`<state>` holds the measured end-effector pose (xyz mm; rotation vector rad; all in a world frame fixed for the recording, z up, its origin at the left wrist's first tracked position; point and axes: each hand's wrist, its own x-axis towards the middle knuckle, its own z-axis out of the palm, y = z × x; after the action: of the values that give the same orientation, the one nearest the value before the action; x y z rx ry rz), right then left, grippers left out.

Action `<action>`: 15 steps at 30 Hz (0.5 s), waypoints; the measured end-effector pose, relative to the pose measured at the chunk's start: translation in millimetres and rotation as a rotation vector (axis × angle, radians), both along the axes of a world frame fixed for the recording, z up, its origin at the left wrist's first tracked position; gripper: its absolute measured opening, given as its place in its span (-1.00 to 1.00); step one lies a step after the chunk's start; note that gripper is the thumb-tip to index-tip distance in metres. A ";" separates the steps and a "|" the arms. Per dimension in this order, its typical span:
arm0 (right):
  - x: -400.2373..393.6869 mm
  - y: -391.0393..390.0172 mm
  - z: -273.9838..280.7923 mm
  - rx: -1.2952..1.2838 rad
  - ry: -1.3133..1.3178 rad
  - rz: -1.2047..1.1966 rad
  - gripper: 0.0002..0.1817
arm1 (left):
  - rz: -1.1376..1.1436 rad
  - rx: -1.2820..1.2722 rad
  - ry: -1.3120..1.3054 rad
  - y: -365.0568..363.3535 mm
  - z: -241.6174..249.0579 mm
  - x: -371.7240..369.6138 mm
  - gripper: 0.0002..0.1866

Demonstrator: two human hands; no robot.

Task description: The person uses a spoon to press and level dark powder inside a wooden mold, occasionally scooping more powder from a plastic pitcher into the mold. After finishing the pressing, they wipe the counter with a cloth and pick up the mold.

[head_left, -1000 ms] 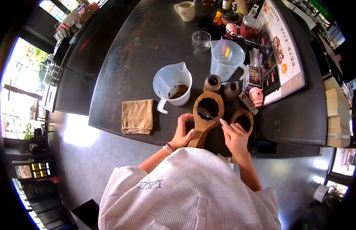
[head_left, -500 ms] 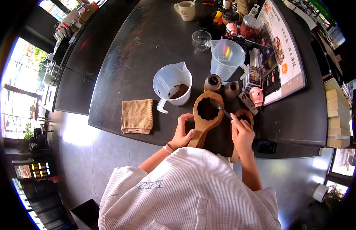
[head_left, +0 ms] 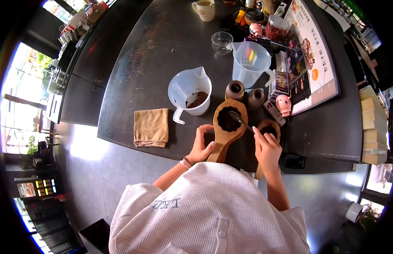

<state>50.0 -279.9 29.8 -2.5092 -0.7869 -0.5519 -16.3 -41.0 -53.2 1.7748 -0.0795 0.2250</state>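
A wooden mould [head_left: 224, 137] with a flower-shaped hollow lies at the table's front edge, dark material inside the hollow. My right hand [head_left: 267, 148] is closed on a spoon [head_left: 243, 121], whose bowl is over that hollow. Beside the mould's handle, to its left, rests my left hand [head_left: 200, 144], thumb and fingers apart, holding nothing. A second wooden mould [head_left: 262, 126] lies partly hidden behind my right hand. Behind and left of the first mould, a plastic measuring jug [head_left: 190, 91] holds some brown powder.
A folded brown cloth [head_left: 151, 128] lies left. Behind the moulds stand two small dark jars [head_left: 234, 90], another measuring jug [head_left: 250, 63] and a glass cup [head_left: 222, 43]. A menu board [head_left: 317, 67], a pink pig figure [head_left: 283, 105] and a mug [head_left: 204, 10] are farther off.
The spoon in my right hand has tilted and its bowl has risen slightly within the hollow's area. My left hand has hardly moved.
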 end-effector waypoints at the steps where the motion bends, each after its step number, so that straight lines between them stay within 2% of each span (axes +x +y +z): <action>1: -0.9 -0.2 0.7 -0.002 0.006 0.019 -0.65 | -0.001 0.001 0.002 -0.6 0.7 -0.2 -0.38; 12: -4.7 -7.3 9.4 -0.038 0.017 0.123 -0.63 | -0.004 -0.021 0.010 -1.3 -1.1 -0.1 -0.38; 15: -2.1 -12.5 10.4 -0.049 0.012 0.084 -0.62 | -0.012 -0.018 0.001 -0.1 -1.3 0.0 -0.39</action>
<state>47.9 -292.4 40.2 -2.5079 -0.9072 -0.4935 -16.3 -41.1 -54.5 1.7561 -0.0870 0.2153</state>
